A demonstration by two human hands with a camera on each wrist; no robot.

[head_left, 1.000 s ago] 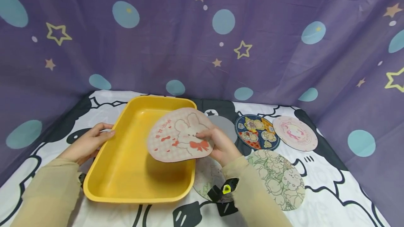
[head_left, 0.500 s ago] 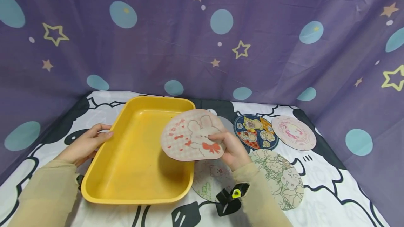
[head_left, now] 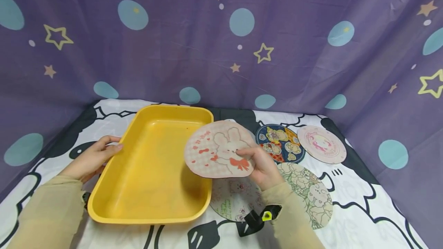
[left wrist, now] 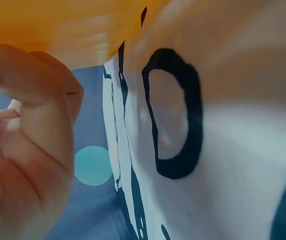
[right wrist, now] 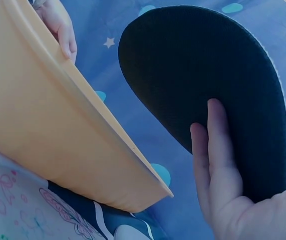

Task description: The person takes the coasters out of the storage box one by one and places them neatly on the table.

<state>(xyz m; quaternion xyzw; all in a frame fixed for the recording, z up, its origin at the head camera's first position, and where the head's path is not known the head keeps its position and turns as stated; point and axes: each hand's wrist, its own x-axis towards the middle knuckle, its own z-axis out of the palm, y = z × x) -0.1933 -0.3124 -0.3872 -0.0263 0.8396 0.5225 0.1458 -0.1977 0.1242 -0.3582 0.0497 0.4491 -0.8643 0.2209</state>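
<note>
My right hand (head_left: 261, 164) pinches a round pink mouse pad (head_left: 214, 145) printed with a white bunny and red bow. Its thumb lies on the printed top, and in the right wrist view the fingers spread under the black backing (right wrist: 198, 75). The pad hangs in the air, overlapping the right rim of a deep yellow plastic tray (head_left: 149, 187) in the head view. At the tray's left rim my left hand (head_left: 97, 156) holds on, thumb toward the rim and fingers outside. The left wrist view shows those fingers curled beside the tray wall (left wrist: 82, 45).
Several round pads lie right of the tray: a dark blue one (head_left: 292, 147), a pale pink one (head_left: 322, 144), a green floral one (head_left: 316, 199) and a pale one with green writing (head_left: 228, 203), partly covered by my wrist. A purple curtain (head_left: 194, 68) hangs behind.
My right hand has moved to the right with the bunny mouse pad, from above the tray's inside to its right rim. The left hand keeps its grip on the tray.
</note>
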